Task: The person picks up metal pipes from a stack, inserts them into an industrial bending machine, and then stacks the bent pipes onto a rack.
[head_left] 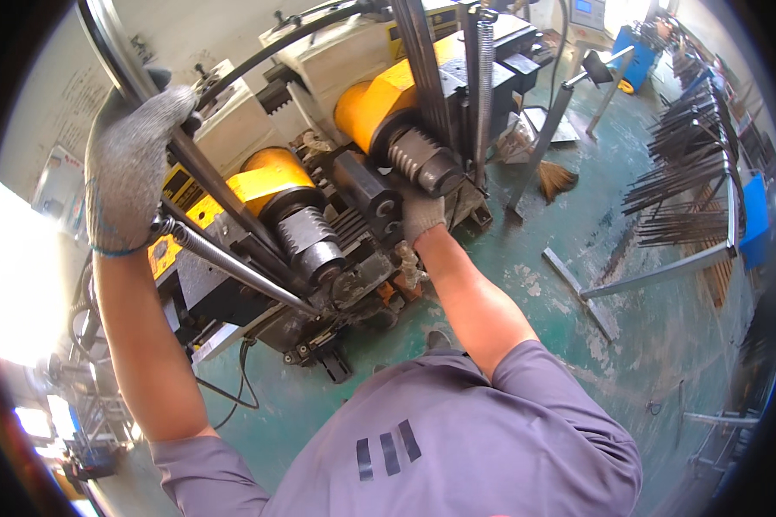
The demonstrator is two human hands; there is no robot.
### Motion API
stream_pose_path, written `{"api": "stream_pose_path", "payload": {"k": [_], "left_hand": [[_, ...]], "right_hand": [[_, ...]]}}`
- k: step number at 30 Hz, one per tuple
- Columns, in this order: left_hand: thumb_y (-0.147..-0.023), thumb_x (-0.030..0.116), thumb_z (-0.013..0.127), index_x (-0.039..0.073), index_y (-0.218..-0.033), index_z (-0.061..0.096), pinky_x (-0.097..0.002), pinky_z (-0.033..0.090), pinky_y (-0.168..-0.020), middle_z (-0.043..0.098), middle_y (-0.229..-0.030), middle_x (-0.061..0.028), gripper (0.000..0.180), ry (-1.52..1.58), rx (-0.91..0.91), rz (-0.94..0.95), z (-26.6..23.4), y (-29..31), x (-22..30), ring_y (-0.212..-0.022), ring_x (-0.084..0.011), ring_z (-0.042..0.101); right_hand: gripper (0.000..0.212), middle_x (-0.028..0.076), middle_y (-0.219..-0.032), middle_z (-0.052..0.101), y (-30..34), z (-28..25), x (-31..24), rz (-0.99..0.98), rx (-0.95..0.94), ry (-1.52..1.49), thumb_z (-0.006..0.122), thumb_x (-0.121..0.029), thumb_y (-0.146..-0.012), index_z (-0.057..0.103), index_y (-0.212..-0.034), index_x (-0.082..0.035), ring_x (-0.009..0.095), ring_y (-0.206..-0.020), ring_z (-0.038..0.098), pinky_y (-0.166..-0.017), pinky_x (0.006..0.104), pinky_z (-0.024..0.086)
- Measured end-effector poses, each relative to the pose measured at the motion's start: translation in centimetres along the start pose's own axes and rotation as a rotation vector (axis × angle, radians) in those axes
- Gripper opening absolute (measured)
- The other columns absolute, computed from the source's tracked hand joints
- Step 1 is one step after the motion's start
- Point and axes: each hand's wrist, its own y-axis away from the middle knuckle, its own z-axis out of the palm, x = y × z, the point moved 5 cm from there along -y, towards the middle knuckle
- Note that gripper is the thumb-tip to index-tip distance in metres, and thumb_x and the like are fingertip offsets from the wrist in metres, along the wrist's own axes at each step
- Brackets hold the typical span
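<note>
My left hand [134, 172], in a grey knitted glove, is raised at the far left and closed round a long metal bar [116, 43] that slants down into the machine. My right hand [422, 211], gloved too, reaches in below the right-hand threaded roller [427, 164]. It is beside a black block [366, 194] with round holes in its end. The fingers of that hand are hidden behind the machine parts. A second threaded roller [306, 237] sits to the left under a yellow housing [272, 177]. A coil spring [224, 267] runs below my left hand.
A rack of dark rods [690, 168] stands at the right on the green floor [526, 284]. Nearer lies a metal floor bar [578, 293]. A broom head [556, 179] and a blue bin [634, 56] are beyond the machine. A cable [246, 379] loops at the lower left.
</note>
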Motion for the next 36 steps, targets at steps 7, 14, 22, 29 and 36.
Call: {"api": "stream_pose_path", "payload": {"k": [7,14,22,29,36], "left_hand": [[-0.095,0.024,0.074,0.0,-0.122,0.064,-0.0331,0.056,-0.089,0.071,-0.098,-0.0114,0.038,-0.167,-0.037,0.04,-0.1,0.0,0.1,-0.09,-0.0209,0.07],[-0.094,0.033,0.075,-0.003,-0.12,0.066,-0.0339,0.054,-0.095,0.071,-0.094,-0.0132,0.045,-0.16,-0.063,0.011,0.0,-0.5,2.3,-0.089,-0.0239,0.071],[-0.097,0.017,0.062,0.004,-0.115,0.067,-0.0395,0.051,-0.086,0.064,-0.1,-0.0098,0.023,-0.276,0.23,-0.047,2.7,2.8,8.6,-0.095,-0.0215,0.062],[-0.098,0.018,0.064,-0.005,-0.119,0.065,-0.0368,0.055,-0.095,0.071,-0.095,-0.0149,0.031,-0.32,0.044,0.031,-1.5,1.1,3.5,-0.093,-0.0238,0.071],[-0.091,0.014,0.07,-0.006,-0.126,0.063,-0.0438,0.061,-0.096,0.076,-0.097,-0.0177,0.041,-0.163,-0.144,0.039,-3.1,1.2,-0.8,-0.094,-0.0293,0.076]], "right_hand": [[0.042,0.01,-0.117,0.073,-0.3,-0.4,0.2,0.026,-0.01,0.138,0.078,-0.022,-0.092,0.07,-0.125,0.002,0.02,-0.108,0.067,-0.093,0.0368,0.053],[0.038,0.01,-0.12,0.07,1.0,0.4,-2.0,0.05,0.01,0.064,0.075,-0.02,-0.095,0.069,-0.125,0.001,0.018,-0.106,0.066,-0.091,0.0363,0.054],[0.034,0.007,-0.114,0.072,0.4,0.1,-0.9,0.063,0.009,0.115,0.077,-0.021,-0.093,0.073,-0.121,-0.002,0.015,-0.1,0.067,-0.086,0.0338,0.055],[0.031,0.008,-0.115,0.073,0.2,-0.2,-0.9,-0.171,-0.066,0.383,0.072,-0.014,-0.094,0.072,-0.123,-0.003,0.019,-0.102,0.068,-0.09,0.0347,0.054],[0.027,0.01,-0.114,0.074,-0.4,-2.4,3.9,-0.126,-0.138,0.319,0.07,-0.002,-0.089,0.076,-0.114,-0.003,0.023,-0.105,0.069,-0.091,0.0348,0.053]]}}
